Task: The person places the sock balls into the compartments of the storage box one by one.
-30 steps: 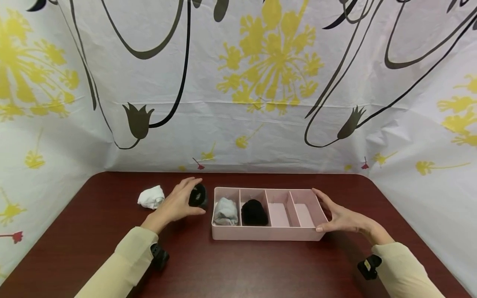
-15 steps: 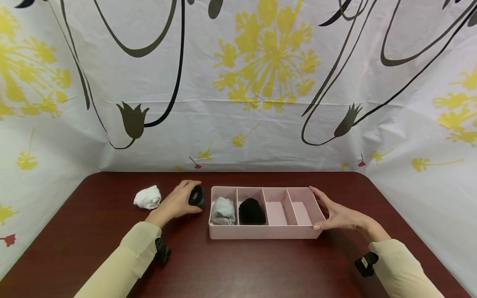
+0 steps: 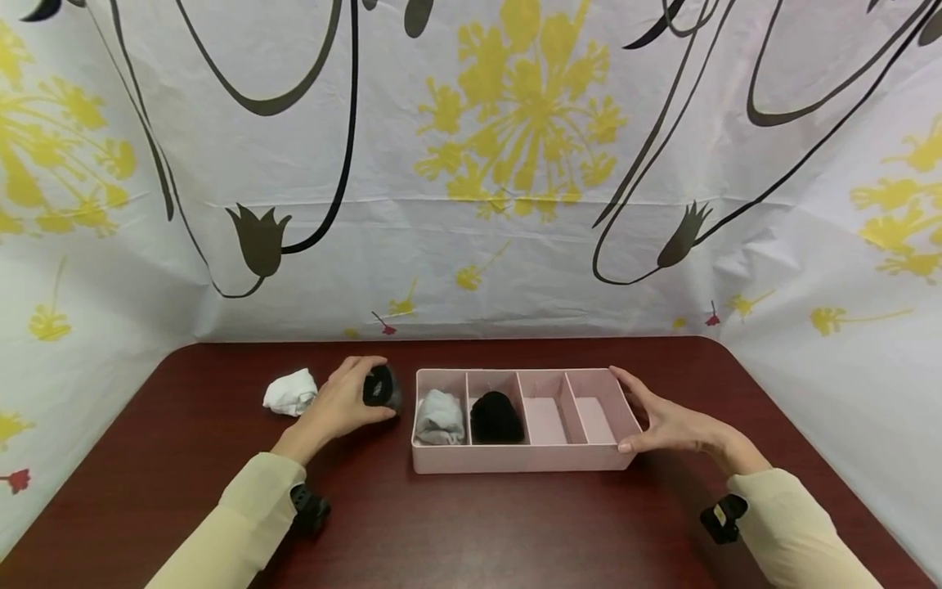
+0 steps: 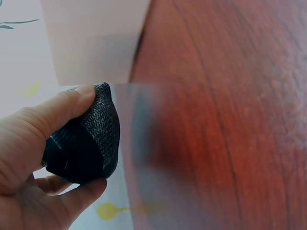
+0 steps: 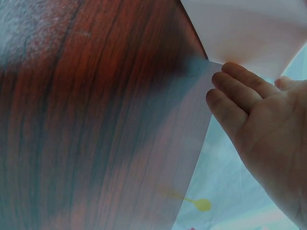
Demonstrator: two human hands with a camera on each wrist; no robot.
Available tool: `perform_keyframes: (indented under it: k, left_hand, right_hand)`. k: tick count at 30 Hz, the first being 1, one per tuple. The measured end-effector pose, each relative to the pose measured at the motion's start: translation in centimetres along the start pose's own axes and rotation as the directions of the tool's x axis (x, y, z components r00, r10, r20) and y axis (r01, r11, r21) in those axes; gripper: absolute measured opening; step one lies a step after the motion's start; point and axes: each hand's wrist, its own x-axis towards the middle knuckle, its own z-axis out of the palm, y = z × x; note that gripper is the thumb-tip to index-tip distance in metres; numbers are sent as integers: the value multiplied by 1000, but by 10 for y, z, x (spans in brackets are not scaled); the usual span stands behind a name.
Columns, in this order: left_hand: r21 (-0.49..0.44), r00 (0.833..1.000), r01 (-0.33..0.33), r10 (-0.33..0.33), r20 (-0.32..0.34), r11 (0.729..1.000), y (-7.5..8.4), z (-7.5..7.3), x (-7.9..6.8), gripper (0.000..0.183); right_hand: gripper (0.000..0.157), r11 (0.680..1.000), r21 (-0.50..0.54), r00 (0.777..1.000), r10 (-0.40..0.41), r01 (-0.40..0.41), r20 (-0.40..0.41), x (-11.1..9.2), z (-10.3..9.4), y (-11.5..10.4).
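My left hand (image 3: 341, 407) pinches the dark bundle (image 3: 379, 388) beside the pink box (image 3: 526, 460), my right hand (image 3: 673, 425) gripping its end!

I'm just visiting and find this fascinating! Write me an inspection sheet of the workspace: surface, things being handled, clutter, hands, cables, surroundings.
Surface: reddish-brown table with wood grain.
Things: pink tray with four compartments; light gray bundle in the leftmost, black bundle in the next; white bundle on the table; black-and-gray bundle outside the tray.
Clutter: nothing seen.
Left hand: holds the black-and-gray bundle between thumb and fingers.
Right hand: spread across the tray's right end, touching it.
Cables: nothing seen.
Surroundings: white backdrop with yellow, dark and red plant patterns.
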Motion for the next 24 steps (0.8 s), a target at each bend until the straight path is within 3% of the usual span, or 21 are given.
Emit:
perform_keyframes:
  k: [8, 14, 19, 24]
  left_hand:
    - [-28, 996, -45, 42, -79, 999, 19, -15, -11, 76]
    - [-75, 976, -161, 148, -161, 984, 52, -20, -7, 80]
    - [-119, 955, -269, 249, -164, 956, 89, -8, 2, 78]
    - [-155, 945, -324, 311, -101, 933, 122, 15, 13, 76]
  right_hand:
    - [111, 1000, -8, 1000, -9, 9, 2, 1, -3, -1]
    - [111, 1000, -16, 1000, -8, 8, 0, 0, -4, -2]
    - [110, 1000, -17, 1000, -10, 10, -6, -1, -3, 0]
    - [110, 1000, 15, 1000, -13, 13, 2, 0, 0, 2]
